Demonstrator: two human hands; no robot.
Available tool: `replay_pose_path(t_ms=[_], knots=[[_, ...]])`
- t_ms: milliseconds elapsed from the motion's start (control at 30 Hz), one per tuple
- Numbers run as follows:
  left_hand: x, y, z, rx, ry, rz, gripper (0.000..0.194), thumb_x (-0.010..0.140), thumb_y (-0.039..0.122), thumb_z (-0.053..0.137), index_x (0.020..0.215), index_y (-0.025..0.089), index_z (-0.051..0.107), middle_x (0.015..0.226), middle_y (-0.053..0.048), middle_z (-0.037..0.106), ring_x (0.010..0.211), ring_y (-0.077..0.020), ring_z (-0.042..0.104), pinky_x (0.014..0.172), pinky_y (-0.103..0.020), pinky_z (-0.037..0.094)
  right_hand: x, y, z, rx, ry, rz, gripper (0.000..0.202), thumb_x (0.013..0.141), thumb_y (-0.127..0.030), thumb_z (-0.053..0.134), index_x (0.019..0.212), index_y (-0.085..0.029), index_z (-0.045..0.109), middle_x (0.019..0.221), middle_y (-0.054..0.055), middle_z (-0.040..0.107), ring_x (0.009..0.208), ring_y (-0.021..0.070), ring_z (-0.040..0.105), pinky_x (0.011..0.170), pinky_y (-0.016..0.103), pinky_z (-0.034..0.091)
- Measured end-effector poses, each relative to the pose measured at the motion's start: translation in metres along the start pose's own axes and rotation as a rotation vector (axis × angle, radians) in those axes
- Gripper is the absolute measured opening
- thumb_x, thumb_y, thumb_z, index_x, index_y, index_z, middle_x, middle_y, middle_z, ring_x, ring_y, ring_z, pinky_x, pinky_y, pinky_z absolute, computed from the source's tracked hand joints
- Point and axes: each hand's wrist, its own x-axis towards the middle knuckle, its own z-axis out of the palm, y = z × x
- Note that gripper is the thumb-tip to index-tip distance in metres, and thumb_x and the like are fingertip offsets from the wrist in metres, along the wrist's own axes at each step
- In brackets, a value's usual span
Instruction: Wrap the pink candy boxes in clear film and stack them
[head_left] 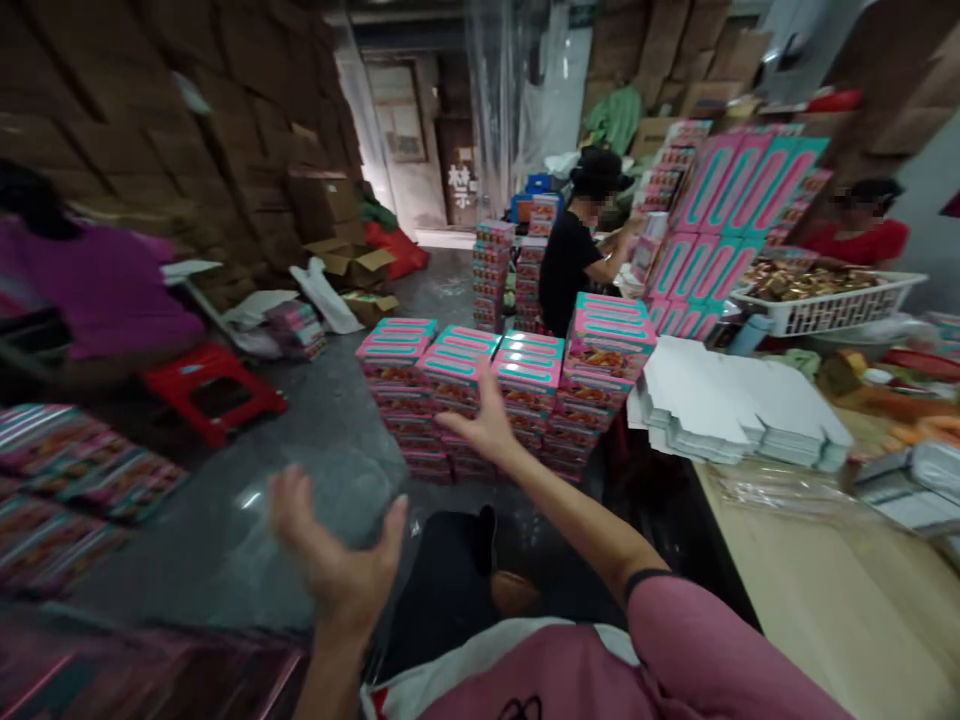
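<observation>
My right hand (484,420) is stretched forward with fingers spread, just in front of the stacks of pink and teal boxes (517,390) on the floor; it holds nothing. My left hand (337,555) is raised lower left, palm open, fingers apart, also holding nothing, above the grey floor (315,440). A pink sleeve covers my right upper arm.
A table (840,590) on the right carries flat white cartons (735,400) and a white basket (832,300). A person in black (574,255) stands behind the stacks. A red stool (214,385), a person in purple (97,285) and more boxes (75,490) are at left.
</observation>
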Motion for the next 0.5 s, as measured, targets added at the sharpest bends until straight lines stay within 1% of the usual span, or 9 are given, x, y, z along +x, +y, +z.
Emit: replay_pose_path(t_ms=[67,133,200,233,267,333,367,433,500], knots=[[0.007,-0.011,0.054,0.02,-0.128,0.233,0.1,0.075,0.053,0.076,0.156,0.026,0.026,0.162,-0.015,0.035,0.153,-0.0397,0.026,0.124,-0.059,0.026,-0.003,0.044,-0.096,-0.172,0.392,0.107,0.12,0.07,-0.067,0.075,0.159,-0.014,0.015,0.169,0.017,0.018,0.159,0.0316,0.013,0.13,0.046,0.008],[0.023,-0.013,0.121,0.087,-0.352,0.295,0.102,0.075,0.053,0.076,0.155,0.012,0.027,0.159,-0.025,0.037,0.154,-0.0446,0.021,0.123,-0.062,0.023,-0.007,0.081,-0.188,-0.329,0.639,0.199,0.124,0.069,-0.066,0.075,0.159,-0.013,0.008,0.17,0.019,0.01,0.159,0.0317,0.008,0.13,0.046,0.006],[0.043,-0.002,0.193,0.174,-0.618,0.313,0.109,0.071,0.053,0.078,0.156,0.008,0.025,0.161,-0.028,0.032,0.155,-0.0481,0.012,0.123,-0.067,0.013,-0.009,0.11,-0.268,-0.395,0.728,0.305,0.133,0.063,-0.063,0.08,0.159,-0.009,0.005,0.169,0.022,0.005,0.159,0.0354,0.003,0.13,0.047,0.005],[0.053,0.008,0.229,0.201,-0.734,0.341,0.114,0.07,0.054,0.079,0.157,0.007,0.023,0.163,-0.029,0.027,0.155,-0.0483,0.007,0.122,-0.068,0.007,-0.007,0.121,-0.301,-0.375,0.709,0.356,0.138,0.058,-0.06,0.083,0.159,-0.008,0.004,0.169,0.024,0.003,0.159,0.0376,0.001,0.129,0.049,0.006],[0.063,0.019,0.264,0.214,-0.823,0.367,0.119,0.068,0.055,0.081,0.158,0.006,0.019,0.165,-0.029,0.022,0.156,-0.0475,0.002,0.122,-0.068,0.004,-0.003,0.13,-0.329,-0.314,0.638,0.407,0.142,0.054,-0.057,0.086,0.159,-0.01,0.003,0.169,0.025,0.001,0.158,0.0386,0.002,0.129,0.052,0.009],[0.079,0.044,0.327,0.207,-0.945,0.402,0.126,0.067,0.056,0.083,0.159,0.002,0.015,0.165,-0.031,0.015,0.156,-0.0474,-0.003,0.122,-0.067,0.001,0.009,0.144,-0.369,-0.185,0.46,0.487,0.143,0.048,-0.048,0.091,0.159,-0.014,0.008,0.169,0.027,0.003,0.158,0.0402,0.008,0.126,0.056,0.017],[0.085,0.055,0.355,0.189,-0.994,0.405,0.128,0.068,0.059,0.082,0.158,0.001,0.014,0.165,-0.033,0.013,0.155,-0.0477,-0.004,0.121,-0.068,-0.001,0.017,0.149,-0.381,-0.14,0.38,0.51,0.14,0.046,-0.044,0.093,0.159,-0.017,0.014,0.168,0.027,0.009,0.157,0.0401,0.015,0.123,0.056,0.023],[0.092,0.074,0.401,0.149,-1.068,0.396,0.129,0.069,0.067,0.078,0.157,-0.002,0.013,0.164,-0.036,0.013,0.155,-0.0484,-0.003,0.119,-0.07,-0.002,0.034,0.157,-0.394,-0.062,0.25,0.513,0.127,0.042,-0.035,0.094,0.153,-0.02,0.032,0.163,0.025,0.031,0.151,0.0379,0.033,0.118,0.055,0.034],[0.096,0.086,0.435,0.129,-1.13,0.378,0.131,0.066,0.07,0.078,0.157,-0.001,0.016,0.163,-0.037,0.016,0.155,-0.0491,0.0,0.117,-0.072,-0.002,0.046,0.164,-0.395,0.021,0.151,0.495,0.111,0.041,-0.03,0.093,0.141,-0.02,0.047,0.149,0.019,0.055,0.138,0.0343,0.051,0.112,0.053,0.044]])
